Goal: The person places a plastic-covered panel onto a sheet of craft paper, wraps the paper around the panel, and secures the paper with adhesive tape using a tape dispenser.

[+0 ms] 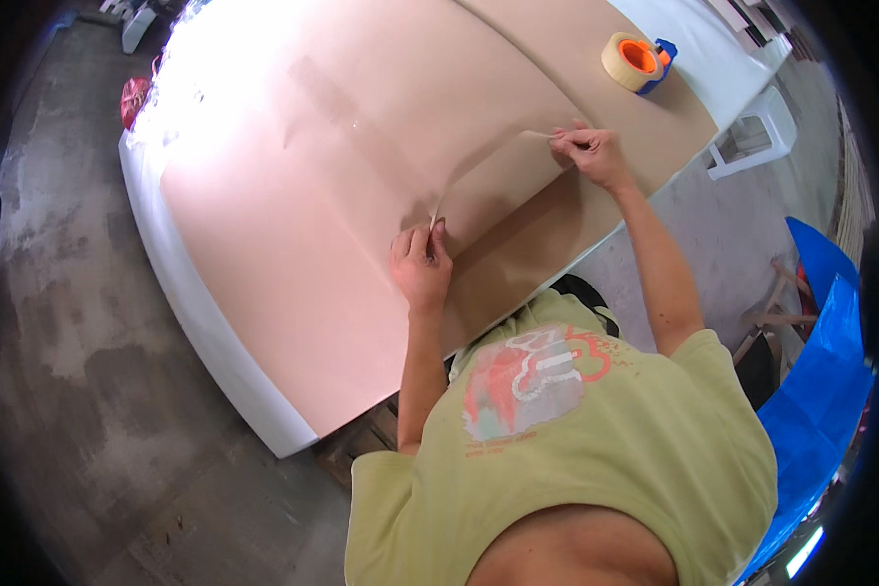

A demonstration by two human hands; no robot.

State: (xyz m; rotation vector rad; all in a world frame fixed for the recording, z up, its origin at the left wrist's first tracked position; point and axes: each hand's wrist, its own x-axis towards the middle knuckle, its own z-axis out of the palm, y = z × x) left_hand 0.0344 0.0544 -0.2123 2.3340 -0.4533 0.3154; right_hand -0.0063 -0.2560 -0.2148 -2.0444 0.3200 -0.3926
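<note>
Both my hands pinch a thin translucent strip (539, 135) that looks like clear tape, one hand at each end. My left hand (422, 269) is closed on the nearer left end, just above a large brown sheet (273, 264). My right hand (593, 156) grips the other end, farther away and to the right. Between the hands the strip is hard to make out against the brown surface. A darker, shiny band (361, 132), like tape stuck down, runs from near my left hand toward the far left.
A roll of cream tape (618, 63) with an orange core and blue holder lies at the far right of the sheet. White material (200, 337) edges the work surface. A white stool (767, 132) and a blue sheet (811, 410) stand to the right.
</note>
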